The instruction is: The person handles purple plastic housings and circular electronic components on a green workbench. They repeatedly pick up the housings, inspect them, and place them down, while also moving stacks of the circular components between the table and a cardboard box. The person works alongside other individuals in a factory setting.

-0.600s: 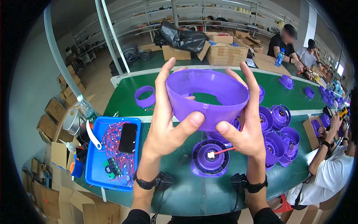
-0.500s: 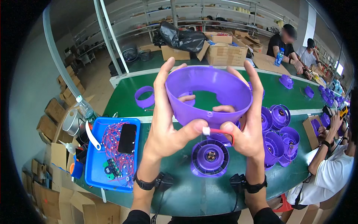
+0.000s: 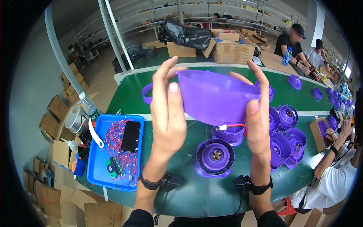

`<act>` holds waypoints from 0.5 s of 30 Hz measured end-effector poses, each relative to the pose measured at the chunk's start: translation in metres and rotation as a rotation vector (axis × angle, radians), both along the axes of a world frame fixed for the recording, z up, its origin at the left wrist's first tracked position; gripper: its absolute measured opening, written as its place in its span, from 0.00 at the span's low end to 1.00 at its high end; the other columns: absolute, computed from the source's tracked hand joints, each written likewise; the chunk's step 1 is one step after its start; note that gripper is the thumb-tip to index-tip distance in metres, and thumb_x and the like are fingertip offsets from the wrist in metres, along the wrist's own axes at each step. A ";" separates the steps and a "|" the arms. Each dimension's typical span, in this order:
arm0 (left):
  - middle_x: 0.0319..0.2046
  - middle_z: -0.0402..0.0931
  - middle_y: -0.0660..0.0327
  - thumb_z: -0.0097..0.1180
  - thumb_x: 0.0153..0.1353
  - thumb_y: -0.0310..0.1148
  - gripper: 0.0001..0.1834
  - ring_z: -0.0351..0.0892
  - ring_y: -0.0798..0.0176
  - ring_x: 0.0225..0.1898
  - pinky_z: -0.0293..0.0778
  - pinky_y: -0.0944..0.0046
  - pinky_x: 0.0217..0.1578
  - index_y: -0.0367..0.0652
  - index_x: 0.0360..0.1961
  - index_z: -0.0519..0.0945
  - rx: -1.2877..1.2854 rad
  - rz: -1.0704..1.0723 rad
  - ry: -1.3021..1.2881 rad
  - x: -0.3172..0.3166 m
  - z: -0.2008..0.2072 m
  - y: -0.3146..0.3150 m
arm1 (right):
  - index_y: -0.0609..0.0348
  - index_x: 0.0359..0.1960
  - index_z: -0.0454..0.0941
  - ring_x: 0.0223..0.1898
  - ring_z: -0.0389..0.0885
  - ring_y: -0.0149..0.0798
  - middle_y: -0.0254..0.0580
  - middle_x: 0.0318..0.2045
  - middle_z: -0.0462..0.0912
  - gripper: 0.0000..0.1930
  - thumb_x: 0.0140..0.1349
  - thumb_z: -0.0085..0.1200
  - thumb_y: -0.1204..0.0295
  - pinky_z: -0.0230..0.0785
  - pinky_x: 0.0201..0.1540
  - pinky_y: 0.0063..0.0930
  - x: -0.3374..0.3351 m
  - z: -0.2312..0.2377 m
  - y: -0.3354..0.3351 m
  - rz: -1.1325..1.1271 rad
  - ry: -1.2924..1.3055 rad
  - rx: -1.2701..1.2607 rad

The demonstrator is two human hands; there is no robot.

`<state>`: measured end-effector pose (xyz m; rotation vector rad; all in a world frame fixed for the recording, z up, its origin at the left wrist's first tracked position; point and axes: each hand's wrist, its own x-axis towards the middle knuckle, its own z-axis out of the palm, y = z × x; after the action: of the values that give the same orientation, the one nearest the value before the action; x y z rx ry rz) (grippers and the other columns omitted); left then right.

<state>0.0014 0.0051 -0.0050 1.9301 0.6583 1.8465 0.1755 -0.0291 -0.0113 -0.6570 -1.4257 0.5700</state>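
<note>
A purple plastic ring housing is held up over the green table, tilted so its outer wall faces me. My left hand grips its left end, thumb upright against the wall. At the right end my right hand grips it, thumb on the wall near the rim; some fingers of both hands are hidden behind. A short red wire with a white connector hangs under the housing beside my right thumb. Below stands a round purple motor housing with a finned ring, and another purple housing sits behind it.
On the left lies a blue tray with red wires, a black phone and a green part. Several purple housings crowd the right. A purple ring lies beyond my left hand. A co-worker's arm is at far right.
My hands have tipped the housing, so its open inside is largely out of sight and its outer wall shows. My left thumb has moved from the lower edge to upright on the wall.
</note>
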 end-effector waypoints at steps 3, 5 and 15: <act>0.47 0.72 0.54 0.36 0.72 0.43 0.25 0.72 0.66 0.44 0.69 0.66 0.45 0.38 0.64 0.61 -0.091 -0.077 -0.052 0.003 0.000 0.001 | 0.64 0.69 0.48 0.57 0.69 0.45 0.63 0.56 0.68 0.42 0.66 0.41 0.42 0.60 0.61 0.36 0.006 0.000 0.000 0.056 0.033 -0.053; 0.48 0.72 0.54 0.39 0.71 0.45 0.29 0.72 0.67 0.44 0.69 0.66 0.46 0.38 0.65 0.58 -0.194 -0.182 -0.084 0.002 0.003 -0.003 | 0.64 0.69 0.48 0.57 0.70 0.43 0.60 0.57 0.68 0.40 0.68 0.37 0.43 0.59 0.61 0.34 0.006 0.001 -0.002 0.131 0.081 -0.117; 0.56 0.62 0.48 0.62 0.56 0.47 0.46 0.66 0.56 0.57 0.62 0.57 0.58 0.37 0.67 0.52 -0.284 -0.415 -0.146 0.001 0.000 0.000 | 0.64 0.67 0.57 0.57 0.69 0.38 0.46 0.55 0.71 0.31 0.72 0.32 0.53 0.59 0.61 0.29 0.009 0.006 -0.002 -0.100 -0.002 -0.218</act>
<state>0.0022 0.0056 -0.0052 1.5883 0.4084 1.5253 0.1846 -0.0315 -0.0057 -0.8976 -1.3347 0.6513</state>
